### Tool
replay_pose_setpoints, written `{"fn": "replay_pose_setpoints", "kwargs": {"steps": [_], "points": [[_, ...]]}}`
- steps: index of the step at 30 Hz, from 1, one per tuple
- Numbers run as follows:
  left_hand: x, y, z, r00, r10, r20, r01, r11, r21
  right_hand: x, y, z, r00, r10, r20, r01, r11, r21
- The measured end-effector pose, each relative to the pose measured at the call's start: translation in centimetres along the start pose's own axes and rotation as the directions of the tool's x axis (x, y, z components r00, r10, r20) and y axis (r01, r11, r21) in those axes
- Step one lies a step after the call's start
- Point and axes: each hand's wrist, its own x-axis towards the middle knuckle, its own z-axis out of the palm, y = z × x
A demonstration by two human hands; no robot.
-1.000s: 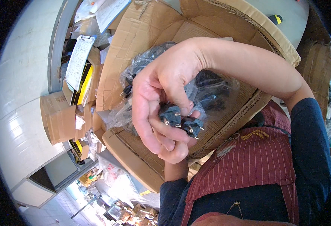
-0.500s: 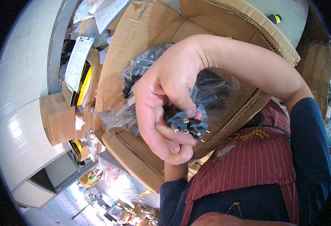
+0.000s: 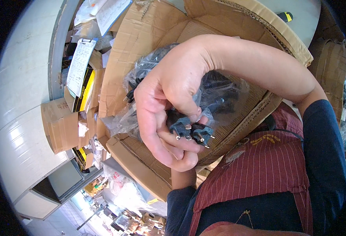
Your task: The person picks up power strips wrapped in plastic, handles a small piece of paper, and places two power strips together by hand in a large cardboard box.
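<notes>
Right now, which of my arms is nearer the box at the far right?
Right: in view, your right arm is beside that box; your left arm is much farther left and lower.

- A clipboard (image 3: 87, 40), which holds a written sheet (image 3: 77, 69), at the left.
- A brown box (image 3: 61, 129), below the clipboard.
- A whitish bag (image 3: 122, 188), toward the lower left.
- A black-and-yellow object (image 3: 285, 17), on the grey surface (image 3: 305, 23) at the upper right.

Dull plastic, bright metal here!
We've got 2 plugs (image 3: 179, 126) in matt dark plastic, shiny metal pins (image 3: 177, 137); glossy crinkled film (image 3: 229, 91) behind, matt cardboard carton (image 3: 116, 84) around, cloth apron (image 3: 255, 173) near right.
</notes>
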Motion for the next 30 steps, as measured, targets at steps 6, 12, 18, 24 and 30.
{"fn": "replay_pose_setpoints", "kwargs": {"steps": [6, 12, 18, 24, 30], "points": [[0.8, 0.2, 0.7, 1.0, -0.002, 0.008, 0.002, 0.999, 0.041, 1.0, -0.2, -0.2, 1.0, -0.002, 0.016, 0.002, 0.999, 0.035], [0.3, 2.5, 0.5, 0.997, -0.074, 0.032, 0.073, 0.997, 0.027, 0.5, -0.2, -0.2, 1.0, -0.013, 0.0, 0.013, 0.999, 0.042], [-0.1, 1.3, 0.5, 1.0, 0.02, 0.006, -0.02, 0.999, -0.04, 0.3, 0.1, -0.5, 1.0, -0.013, -0.02, 0.014, 0.998, 0.059], [-0.3, 0.9, 0.5, 1.0, 0.021, -0.014, -0.022, 0.999, -0.041, -0.5, 0.5, -0.6, 0.999, -0.002, -0.042, 0.006, 0.996, 0.089], [-0.1, 1.0, 0.7, 0.999, 0.013, -0.039, -0.015, 0.999, -0.039, -0.6, 0.7, -1.0, 0.999, 0.015, -0.051, -0.009, 0.993, 0.114]]}}
